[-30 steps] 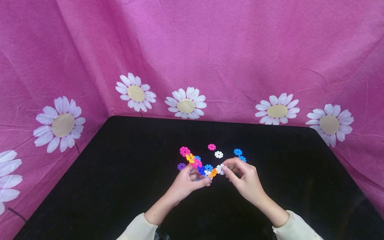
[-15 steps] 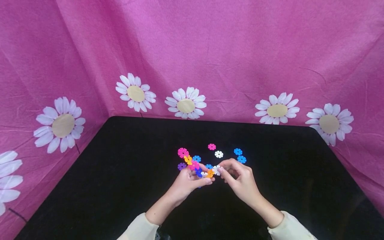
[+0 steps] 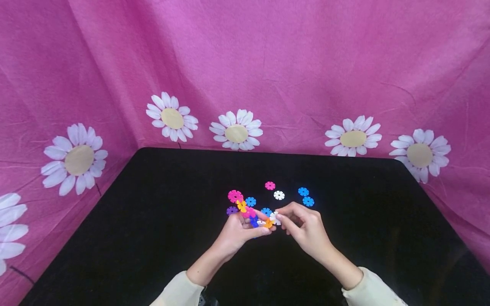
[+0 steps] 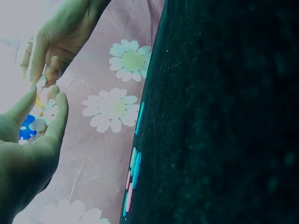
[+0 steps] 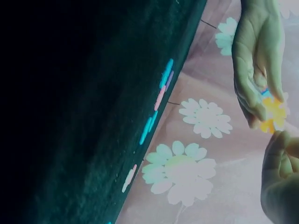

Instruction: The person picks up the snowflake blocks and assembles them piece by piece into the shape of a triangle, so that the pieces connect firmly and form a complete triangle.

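Note:
My left hand (image 3: 238, 233) grips a chain of notched plastic snowflake discs, its thumb laid across the lower part. The chain runs from a pink disc (image 3: 235, 196) through a yellow disc (image 3: 241, 206), another pink one and a dark blue disc (image 3: 254, 221) to an orange disc (image 3: 269, 223). A white disc between the blue and orange is partly hidden by the thumb. At the right end, thumb and forefinger of my right hand (image 3: 308, 227) pinch a white disc (image 3: 274, 218) right against the orange one. In the right wrist view the orange disc (image 5: 273, 114) shows between both hands.
Loose discs lie on the black table (image 3: 172, 238) beyond the hands: a pink disc (image 3: 269, 185), a white disc (image 3: 279, 195), a purple disc (image 3: 231, 210) and several blue discs (image 3: 308, 201). A pink curtain (image 3: 268, 76) with daisies stands behind the table.
My right hand has shifted a little left with the white disc, and the orange end of the chain has come left too. The left thumb now reaches further along the chain.

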`<state>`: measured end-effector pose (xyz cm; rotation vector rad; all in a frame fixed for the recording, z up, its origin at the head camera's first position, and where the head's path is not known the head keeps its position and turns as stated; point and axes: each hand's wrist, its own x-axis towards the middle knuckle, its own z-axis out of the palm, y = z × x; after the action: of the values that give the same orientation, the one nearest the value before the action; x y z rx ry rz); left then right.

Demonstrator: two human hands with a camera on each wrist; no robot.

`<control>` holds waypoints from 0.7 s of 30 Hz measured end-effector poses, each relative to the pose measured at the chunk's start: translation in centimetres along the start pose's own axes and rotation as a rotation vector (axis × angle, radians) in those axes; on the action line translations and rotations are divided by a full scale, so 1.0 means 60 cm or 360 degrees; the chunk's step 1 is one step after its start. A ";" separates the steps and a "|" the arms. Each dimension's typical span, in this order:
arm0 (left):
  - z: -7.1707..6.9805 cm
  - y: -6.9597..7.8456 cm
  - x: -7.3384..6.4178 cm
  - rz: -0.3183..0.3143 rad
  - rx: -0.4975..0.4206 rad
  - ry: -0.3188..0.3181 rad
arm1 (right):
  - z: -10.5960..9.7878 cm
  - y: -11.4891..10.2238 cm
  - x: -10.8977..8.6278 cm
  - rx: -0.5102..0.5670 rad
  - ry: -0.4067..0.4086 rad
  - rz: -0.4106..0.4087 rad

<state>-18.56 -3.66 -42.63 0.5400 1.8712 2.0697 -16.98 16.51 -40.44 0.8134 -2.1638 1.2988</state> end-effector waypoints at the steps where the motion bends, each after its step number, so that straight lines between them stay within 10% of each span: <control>1: 0.000 0.000 -0.001 -0.0013 0.0002 0.0005 | 0.000 0.000 0.000 0.0005 -0.0008 0.0006; 13: 0.004 0.004 -0.004 -0.0076 -0.0068 -0.0032 | 0.003 -0.005 -0.003 0.0076 -0.0028 0.0152; 21: 0.013 0.005 -0.004 -0.0065 -0.0074 0.0157 | 0.020 -0.011 -0.002 0.0109 -0.0026 0.0191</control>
<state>-17.99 -3.13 -42.31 0.3919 1.8660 2.1438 -16.57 15.24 -40.63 0.7322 -2.2217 1.4372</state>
